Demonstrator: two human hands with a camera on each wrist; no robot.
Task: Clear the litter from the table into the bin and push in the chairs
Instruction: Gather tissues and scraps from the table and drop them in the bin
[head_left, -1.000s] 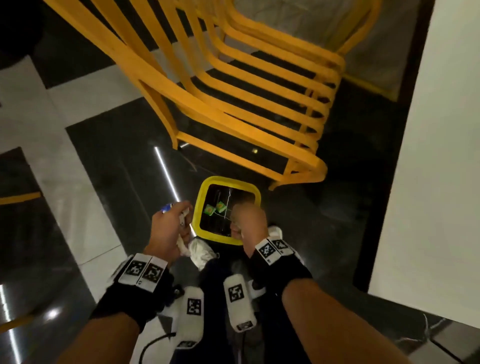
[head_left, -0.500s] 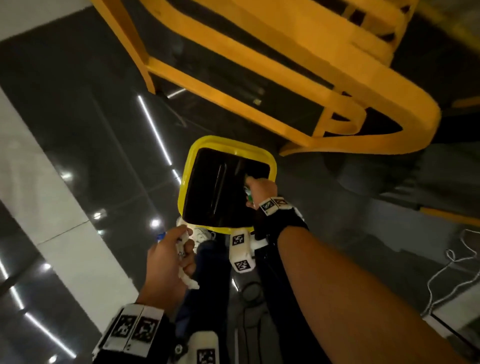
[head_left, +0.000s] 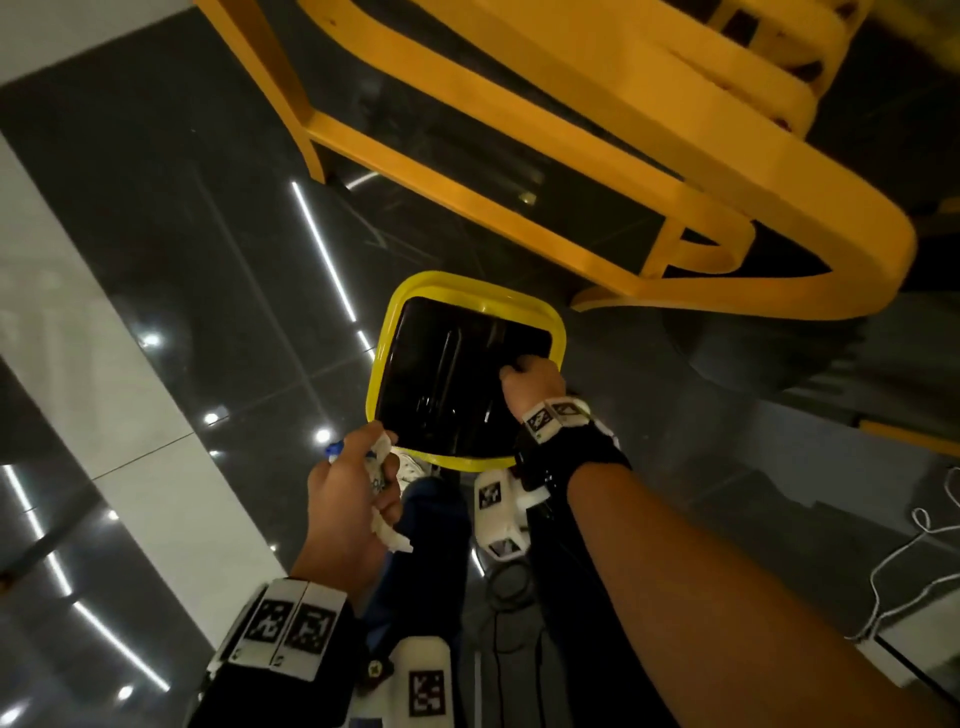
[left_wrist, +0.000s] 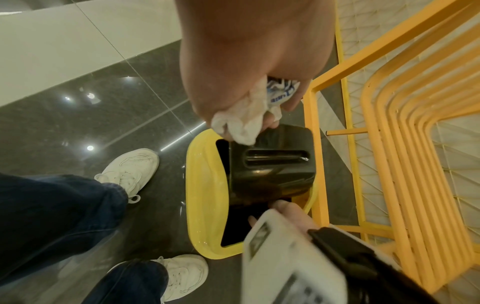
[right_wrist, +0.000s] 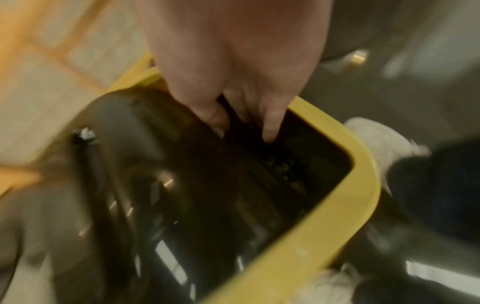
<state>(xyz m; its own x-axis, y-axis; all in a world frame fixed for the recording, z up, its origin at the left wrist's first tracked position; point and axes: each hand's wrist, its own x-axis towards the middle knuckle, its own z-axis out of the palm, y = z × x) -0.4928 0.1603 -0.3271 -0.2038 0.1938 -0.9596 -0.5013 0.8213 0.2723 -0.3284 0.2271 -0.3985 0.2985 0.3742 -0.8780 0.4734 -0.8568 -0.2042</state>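
A bin with a yellow rim (head_left: 383, 364) (left_wrist: 205, 195) (right_wrist: 363, 164) stands on the dark floor in front of my feet. Its black swing lid (head_left: 441, 384) (left_wrist: 272, 164) (right_wrist: 130, 133) is tilted. My right hand (head_left: 524, 371) (right_wrist: 241, 123) (left_wrist: 283, 209) is at the lid's right edge, thumb on one side and fingers dipping into the opening on the other. My left hand (head_left: 384, 467) (left_wrist: 259, 107) hovers just over the bin's near left corner. It grips a crumpled white tissue (head_left: 382, 452) (left_wrist: 241, 121) together with a blue-and-white wrapper (left_wrist: 280, 92).
A yellow slatted chair (head_left: 675, 156) (left_wrist: 389, 123) stands right behind the bin, its leg frame almost touching the rim. My white shoes (left_wrist: 130, 168) are beside the bin. A white cable (head_left: 909, 561) lies on the floor at the right.
The black lid has swung over the opening where green scraps showed a second ago. The green bit at my right fingers is gone. My left hand has moved up to the rim.
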